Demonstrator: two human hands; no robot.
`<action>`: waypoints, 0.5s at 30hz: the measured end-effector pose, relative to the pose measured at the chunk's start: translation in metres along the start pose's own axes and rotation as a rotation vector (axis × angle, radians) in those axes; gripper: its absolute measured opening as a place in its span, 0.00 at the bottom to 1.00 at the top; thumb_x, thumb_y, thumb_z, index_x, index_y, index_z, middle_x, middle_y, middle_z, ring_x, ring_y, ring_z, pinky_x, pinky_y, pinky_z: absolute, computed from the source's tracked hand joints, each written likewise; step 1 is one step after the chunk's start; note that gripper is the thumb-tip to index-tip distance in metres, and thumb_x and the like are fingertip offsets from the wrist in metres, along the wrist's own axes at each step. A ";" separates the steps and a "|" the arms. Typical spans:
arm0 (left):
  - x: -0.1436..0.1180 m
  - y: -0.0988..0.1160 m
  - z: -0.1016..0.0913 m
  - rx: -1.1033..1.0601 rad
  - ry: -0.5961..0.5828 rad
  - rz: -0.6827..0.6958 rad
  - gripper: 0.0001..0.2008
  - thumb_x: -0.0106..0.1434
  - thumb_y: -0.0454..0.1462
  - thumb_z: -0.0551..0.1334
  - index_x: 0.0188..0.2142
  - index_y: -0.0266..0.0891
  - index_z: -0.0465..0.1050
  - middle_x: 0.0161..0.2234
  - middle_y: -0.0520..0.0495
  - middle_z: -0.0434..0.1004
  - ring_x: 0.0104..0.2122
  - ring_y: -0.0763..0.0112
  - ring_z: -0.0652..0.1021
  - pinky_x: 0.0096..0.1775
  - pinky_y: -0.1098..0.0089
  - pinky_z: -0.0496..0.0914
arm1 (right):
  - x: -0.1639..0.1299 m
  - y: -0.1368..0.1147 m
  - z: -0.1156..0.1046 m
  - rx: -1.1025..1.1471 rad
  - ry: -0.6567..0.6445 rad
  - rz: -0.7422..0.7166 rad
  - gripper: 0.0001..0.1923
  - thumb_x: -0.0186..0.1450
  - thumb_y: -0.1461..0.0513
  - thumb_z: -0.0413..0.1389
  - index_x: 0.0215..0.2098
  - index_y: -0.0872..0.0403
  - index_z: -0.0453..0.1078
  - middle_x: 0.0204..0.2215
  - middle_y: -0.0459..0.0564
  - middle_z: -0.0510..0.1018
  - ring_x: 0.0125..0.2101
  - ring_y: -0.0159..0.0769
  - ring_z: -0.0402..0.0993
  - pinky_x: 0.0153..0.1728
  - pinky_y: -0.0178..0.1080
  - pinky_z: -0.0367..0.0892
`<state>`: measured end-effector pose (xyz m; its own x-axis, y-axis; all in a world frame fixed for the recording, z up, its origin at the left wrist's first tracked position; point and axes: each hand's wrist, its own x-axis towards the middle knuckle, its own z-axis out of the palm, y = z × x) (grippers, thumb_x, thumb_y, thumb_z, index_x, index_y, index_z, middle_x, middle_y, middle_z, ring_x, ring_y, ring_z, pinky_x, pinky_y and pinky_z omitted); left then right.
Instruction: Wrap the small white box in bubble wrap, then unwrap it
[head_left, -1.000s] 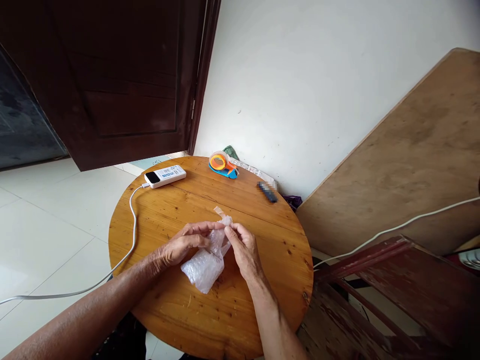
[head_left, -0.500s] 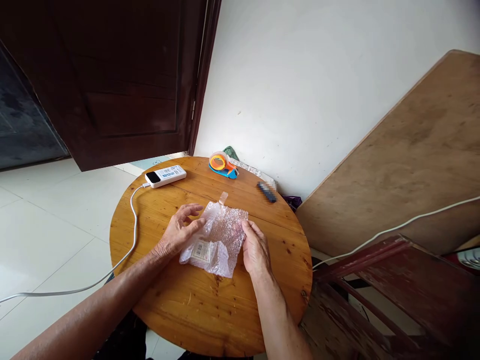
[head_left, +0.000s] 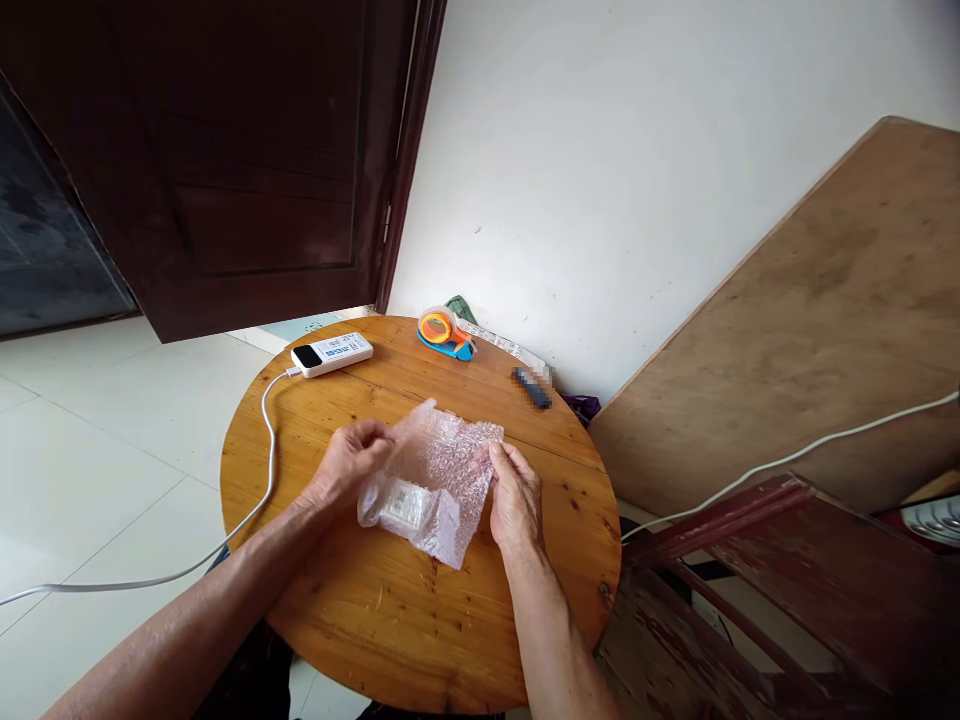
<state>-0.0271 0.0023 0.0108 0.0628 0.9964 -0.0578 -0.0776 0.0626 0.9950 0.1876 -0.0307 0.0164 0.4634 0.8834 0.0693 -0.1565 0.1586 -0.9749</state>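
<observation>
At worktop centre, my left hand pinches bubble wrap left edge, right hand pinches right edge. Wrap half opened; small labelled packet inside, not yet out.

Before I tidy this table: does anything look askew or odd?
Mostly not. A wide wooden board leans tilted against the wall, and a white cable trails off the table edge. Both hands hold the bubble wrap.
</observation>
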 end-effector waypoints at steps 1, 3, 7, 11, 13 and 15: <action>0.002 0.001 -0.002 -0.130 0.031 -0.068 0.07 0.46 0.39 0.66 0.21 0.37 0.71 0.16 0.56 0.67 0.18 0.77 0.65 0.22 0.75 0.59 | 0.001 0.000 -0.001 0.021 0.028 0.008 0.18 0.50 0.49 0.68 0.26 0.54 0.74 0.24 0.43 0.75 0.27 0.32 0.67 0.30 0.35 0.62; 0.007 0.002 -0.007 -0.279 0.066 -0.160 0.10 0.44 0.40 0.66 0.19 0.38 0.67 0.14 0.57 0.65 0.15 0.77 0.64 0.20 0.74 0.59 | 0.003 0.001 -0.003 0.066 0.063 0.035 0.19 0.48 0.50 0.69 0.26 0.54 0.73 0.24 0.43 0.75 0.26 0.31 0.67 0.29 0.34 0.62; 0.012 0.003 -0.008 -0.346 0.062 -0.201 0.13 0.41 0.40 0.68 0.19 0.39 0.64 0.14 0.57 0.65 0.14 0.77 0.66 0.19 0.74 0.61 | 0.009 0.003 -0.006 0.114 0.076 0.056 0.19 0.46 0.51 0.70 0.25 0.54 0.72 0.23 0.42 0.75 0.24 0.29 0.67 0.27 0.33 0.63; 0.010 0.003 -0.003 -0.396 0.059 -0.211 0.16 0.38 0.41 0.70 0.20 0.39 0.65 0.15 0.57 0.68 0.13 0.77 0.67 0.18 0.74 0.61 | 0.016 0.005 -0.007 0.125 0.119 0.054 0.20 0.44 0.52 0.71 0.29 0.54 0.75 0.26 0.44 0.78 0.27 0.31 0.72 0.30 0.34 0.67; 0.009 0.003 -0.001 -0.405 0.059 -0.210 0.17 0.37 0.41 0.71 0.21 0.38 0.66 0.15 0.57 0.69 0.13 0.77 0.67 0.18 0.75 0.61 | 0.019 0.005 -0.009 0.086 0.134 0.044 0.21 0.45 0.51 0.70 0.31 0.55 0.75 0.28 0.46 0.79 0.28 0.33 0.73 0.31 0.35 0.68; 0.008 0.003 -0.001 -0.406 0.064 -0.204 0.17 0.37 0.42 0.72 0.21 0.38 0.66 0.15 0.57 0.70 0.13 0.77 0.67 0.18 0.75 0.61 | 0.020 0.004 -0.012 -0.025 0.088 0.026 0.24 0.48 0.47 0.68 0.35 0.55 0.76 0.30 0.48 0.80 0.27 0.34 0.74 0.29 0.36 0.68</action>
<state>-0.0282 0.0108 0.0133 0.0562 0.9621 -0.2669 -0.4542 0.2627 0.8513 0.2068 -0.0180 0.0111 0.5346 0.8447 0.0263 -0.1478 0.1241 -0.9812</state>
